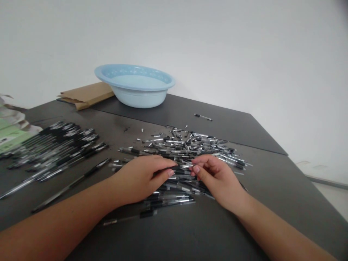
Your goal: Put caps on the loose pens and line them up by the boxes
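Observation:
Between my two hands, level above a heap of pens, is a pen [178, 169] with a dark grip and a clear or silvery tip. My left hand [141, 177] pinches its dark grip between thumb and fingers. At the tip end, my right hand [214, 175] closes thumb and forefinger on the pen's silvery tip; whether that tip is attached or loose I cannot tell. Beneath and around both hands spreads the heap of pen parts [174, 145], with clear barrels, dark grips and small silver tips in a jumble.
To the left lie rows of pens [62, 145], beside a green and white package [13, 130]. A light blue basin [140, 98] stands at the back, partly over a brown paper bag [89, 94]. One lone pen [203, 117] lies near the wall.

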A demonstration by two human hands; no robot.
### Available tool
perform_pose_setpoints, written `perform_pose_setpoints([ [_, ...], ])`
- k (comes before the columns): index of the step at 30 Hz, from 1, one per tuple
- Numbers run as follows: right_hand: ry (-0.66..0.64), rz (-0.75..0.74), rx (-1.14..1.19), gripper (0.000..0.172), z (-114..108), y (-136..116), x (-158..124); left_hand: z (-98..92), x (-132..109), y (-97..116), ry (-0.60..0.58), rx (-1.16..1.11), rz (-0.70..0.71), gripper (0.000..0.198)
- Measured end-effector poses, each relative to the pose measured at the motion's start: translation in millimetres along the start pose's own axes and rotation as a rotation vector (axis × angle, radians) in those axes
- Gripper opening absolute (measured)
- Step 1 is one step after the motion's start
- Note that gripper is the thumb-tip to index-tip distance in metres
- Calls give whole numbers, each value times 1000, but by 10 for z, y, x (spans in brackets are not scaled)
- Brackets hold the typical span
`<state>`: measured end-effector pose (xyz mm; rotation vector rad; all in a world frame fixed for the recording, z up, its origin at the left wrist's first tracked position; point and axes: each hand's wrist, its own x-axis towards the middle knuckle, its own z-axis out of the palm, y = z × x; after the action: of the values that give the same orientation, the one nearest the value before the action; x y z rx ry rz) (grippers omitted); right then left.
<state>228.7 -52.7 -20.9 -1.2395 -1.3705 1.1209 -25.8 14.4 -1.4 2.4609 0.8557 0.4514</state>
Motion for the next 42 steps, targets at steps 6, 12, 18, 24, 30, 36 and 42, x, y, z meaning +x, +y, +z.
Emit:
perform_pose_setpoints([
  [6, -73, -30, -60, 16, 67, 51, -30, 2, -22, 12, -36, 18, 40, 28],
  [12, -85, -61, -57, 12, 103, 55, -50, 35, -85, 50, -33, -9, 25, 27],
  [18, -103, -119, -210, 10, 62, 19, -78, 100, -99, 43, -11, -44, 18, 30],
  [24, -89, -186, -357, 12, 63, -1, -107, 112, -92, 12, -31, -64, 7, 29],
  [30, -108, -155, -289, 11, 45, -14, -106, 70, -96, 11, -17, -92, 26, 25],
  [36, -164, -95, -129, 13, 7, 5, -141, 2, -93, 28, -49, -118, 60, 25],
  [42, -320, 27, 232, 15, -23, -34, -147, -59, -108, 50, -122, -180, 113, 23],
])
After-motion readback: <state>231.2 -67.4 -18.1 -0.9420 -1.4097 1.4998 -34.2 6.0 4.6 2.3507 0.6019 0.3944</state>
